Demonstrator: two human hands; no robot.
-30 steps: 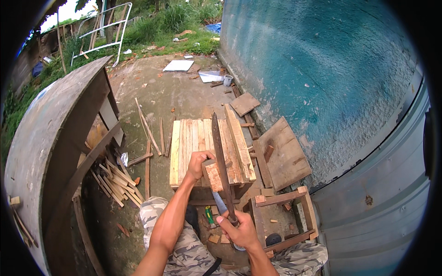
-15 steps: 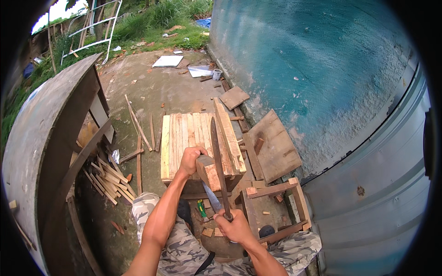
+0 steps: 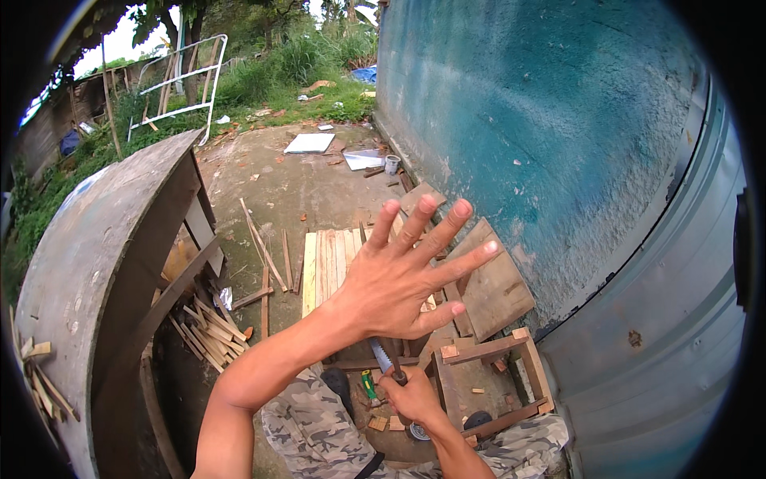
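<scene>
Hands (image 3: 395, 283) (image 3: 412, 395) differ: left splayed high, right clenched low.

One dark blade (image 3: 398, 370), one toothed saw (image 3: 379, 352), one green-handled tool (image 3: 369, 385), one open wooden frame (image 3: 484, 350), one white metal frame (image 3: 177, 80), one grey pail (image 3: 392, 165)

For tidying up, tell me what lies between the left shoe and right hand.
In the head view, a green-and-yellow tool on the ground appears between the left shoe and right hand.
</scene>
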